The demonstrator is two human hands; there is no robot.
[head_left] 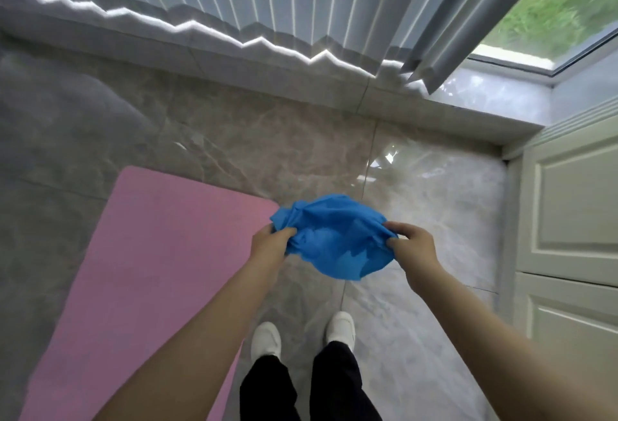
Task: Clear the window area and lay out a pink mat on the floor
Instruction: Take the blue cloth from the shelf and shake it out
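I had my left hand [272, 242] and right hand [410, 244] each pinching an opposite edge of the crumpled blue cloth [334, 236], held up off the marble floor [234, 139] — probably to open it. The pink mat [140, 273] lay flat at my left, one corner under the cloth.

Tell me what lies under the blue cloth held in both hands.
Under the blue cloth, gripped by the left hand and right hand, lies glossy marble floor, with the pink mat corner at its left edge. The floor directly beneath is covered.
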